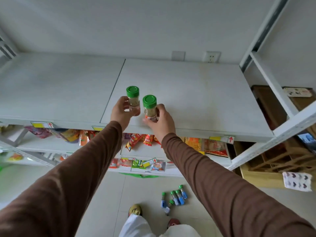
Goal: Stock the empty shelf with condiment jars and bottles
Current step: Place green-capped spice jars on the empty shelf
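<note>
Head view shows the task barely begun: the left hand (121,111) and right hand (161,119) each grip a green-capped jar (133,98) over the bare top shelf (196,93); more bottles (176,197) wait on the floor

I see two jars with bright green caps (132,91) and olive-brown contents, one (133,100) in my left hand (121,113), the other (150,108) in my right hand (160,120). My sleeves (95,159) are brown. The top shelf (196,93) is plain white, with yellow-and-white price tags (221,139) bearing red arrows. Below sit red, orange and yellow snack packets (147,139). On the pale floor (106,194) lie green-capped bottles (177,196) with blue labels.
</note>
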Motion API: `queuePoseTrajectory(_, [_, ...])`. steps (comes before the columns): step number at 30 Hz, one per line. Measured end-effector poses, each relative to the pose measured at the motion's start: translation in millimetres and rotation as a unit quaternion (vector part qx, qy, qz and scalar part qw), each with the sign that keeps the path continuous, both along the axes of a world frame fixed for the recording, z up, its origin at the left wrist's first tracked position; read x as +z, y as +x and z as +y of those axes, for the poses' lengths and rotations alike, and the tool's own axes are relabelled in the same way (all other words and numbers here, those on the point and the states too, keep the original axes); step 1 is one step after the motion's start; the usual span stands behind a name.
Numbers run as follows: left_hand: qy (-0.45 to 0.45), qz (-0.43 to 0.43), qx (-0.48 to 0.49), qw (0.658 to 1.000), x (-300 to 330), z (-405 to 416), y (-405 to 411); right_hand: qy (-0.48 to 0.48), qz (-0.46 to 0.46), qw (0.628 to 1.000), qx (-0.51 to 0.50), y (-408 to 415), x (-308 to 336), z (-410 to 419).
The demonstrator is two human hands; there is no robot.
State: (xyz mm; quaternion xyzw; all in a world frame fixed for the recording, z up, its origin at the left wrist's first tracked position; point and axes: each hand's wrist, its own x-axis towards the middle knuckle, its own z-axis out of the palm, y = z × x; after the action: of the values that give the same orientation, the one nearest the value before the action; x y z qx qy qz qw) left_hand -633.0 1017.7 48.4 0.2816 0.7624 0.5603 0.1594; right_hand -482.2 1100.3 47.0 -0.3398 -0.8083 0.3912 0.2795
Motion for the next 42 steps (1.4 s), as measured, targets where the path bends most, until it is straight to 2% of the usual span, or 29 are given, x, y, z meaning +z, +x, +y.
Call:
queuePoseTrajectory(14, [-0.036, -0.003, -0.083, 0.996, -17, 66, -122, -0.025, -0.002, 0.997, -0.076, -114, -27, 12])
queuePoseTrajectory(42, [-0.080, 0.069, -0.147, 0.983, -9, 186, -223, -0.046, -0.032, 0.992, -0.115, -226, -32, 106])
